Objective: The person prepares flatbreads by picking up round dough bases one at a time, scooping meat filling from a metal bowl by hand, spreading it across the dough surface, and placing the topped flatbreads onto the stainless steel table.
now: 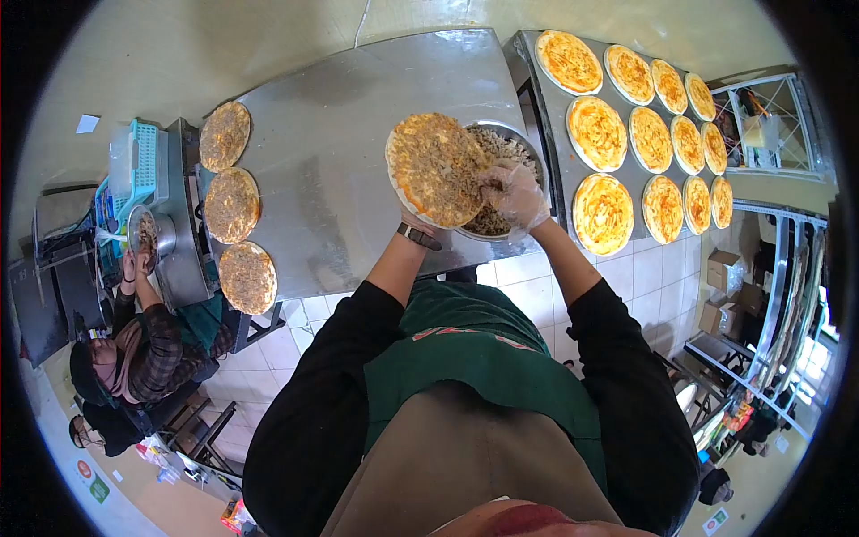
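Left hand (420,217) supports a topped flatbread (436,168) beside the steel bowl (473,232)
Its fingers are hidden underneath; the gloved right hand (517,195) curls its fingers together at the flatbread's right edge, over the crumbly topping (492,221), with three flatbreads (233,205) at far left

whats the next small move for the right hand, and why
Probably press and spread topping toward the lower-left edge of the pizza: orange shows there, while brown topping covers most of the rest. The gloved right hand is already at the pizza's right edge, and the left hand supports it from below, partly over the bowl.
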A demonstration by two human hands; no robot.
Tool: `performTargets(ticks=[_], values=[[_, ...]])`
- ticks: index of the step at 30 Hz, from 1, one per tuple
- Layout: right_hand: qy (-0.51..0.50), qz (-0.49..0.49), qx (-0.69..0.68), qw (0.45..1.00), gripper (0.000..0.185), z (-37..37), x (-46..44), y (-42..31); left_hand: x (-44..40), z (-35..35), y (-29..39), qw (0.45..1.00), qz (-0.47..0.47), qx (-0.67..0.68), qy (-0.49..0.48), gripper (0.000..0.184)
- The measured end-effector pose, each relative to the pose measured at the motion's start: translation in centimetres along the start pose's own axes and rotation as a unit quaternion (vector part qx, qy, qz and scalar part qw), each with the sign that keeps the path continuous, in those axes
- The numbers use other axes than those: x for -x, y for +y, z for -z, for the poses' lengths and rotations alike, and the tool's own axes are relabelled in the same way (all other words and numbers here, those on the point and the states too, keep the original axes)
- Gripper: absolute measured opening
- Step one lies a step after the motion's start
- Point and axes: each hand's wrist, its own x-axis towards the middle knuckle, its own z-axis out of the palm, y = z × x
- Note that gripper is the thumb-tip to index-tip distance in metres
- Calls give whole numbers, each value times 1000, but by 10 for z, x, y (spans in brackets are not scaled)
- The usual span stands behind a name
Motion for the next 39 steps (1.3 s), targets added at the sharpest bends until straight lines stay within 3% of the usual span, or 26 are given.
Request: performTargets(ticks=[4, 6, 9, 10, 13, 14, 15, 18, 21, 23, 24, 25, 27, 28, 29, 31, 32, 36, 38, 39], values=[[6, -77, 33, 996, 16, -4, -3, 18, 1, -2, 5, 1000, 7, 2, -8, 75], [-41, -88, -91, 991, 16, 4, -11, -10, -1, -1, 4, 1000, 13, 5, -6, 74], [-95, -135, -128, 978, 16, -2, -18, -3, -1, -1, 1, 999, 29, 9, -10, 74], [-72, -221, -139, 963, 15, -6, -21, 3, 0, -2, 0, 999, 33, 10, -11, 73], [-25, -216, -84, 972, 15, 3, -34, 11, 0, -1, 0, 999, 40, 14, -15, 73], [-86, -278, -123, 949, 15, 5, -40, 11, 0, 0, 0, 999, 43, 16, -14, 72], [-86, -280, -124, 948, 15, 3, -37, 16, -1, 0, 1, 999, 47, 18, -12, 72], [-22, -187, -18, 982, 14, 1, -35, 24, 0, 0, 0, 998, 53, 20, -18, 71], [-57, -125, -124, 983, 12, 1, -17, -1, -1, 2, 6, 998, 56, 26, -16, 71], [-195, -88, -153, 965, 11, 2, -12, -13, -2, 4, 6, 997, 62, 31, -19, 70], [-174, -80, -77, 978, 12, 4, -14, -8, -2, 3, 8, 997, 64, 32, -22, 70], [-175, -78, -75, 978, 12, 8, -17, -1, -3, 3, 10, 997, 65, 35, -25, 70], [-67, -162, -56, 983, 17, 14, -26, 11, -2, 4, 12, 997, 69, 39, -25, 69], [-109, -242, -158, 951, 22, 23, -37, 8, -2, 5, 9, 996, 73, 41, -24, 69], [-108, -244, -159, 950, 22, 27, -46, 2, -2, 6, 10, 996, 78, 43, -23, 69], [-89, -195, -292, 932, 23, 28, -60, -4, -6, 6, 4, 995, 88, 46, -24, 69], [-113, -83, -27, 990, 26, 24, -64, 9, -2, 6, -1, 994, 92, 47, -25, 68], [-131, -132, 6, 982, 22, 13, -65, 3, 3, 7, -14, 993, 104, 53, -29, 67], [-66, 9, 127, 990, 15, 14, -60, -1, 3, 7, -16, 992, 108, 57, -30, 67], [-66, 10, 127, 990, 15, 15, -61, -1, 3, 8, -16, 992, 110, 59, -31, 67]])
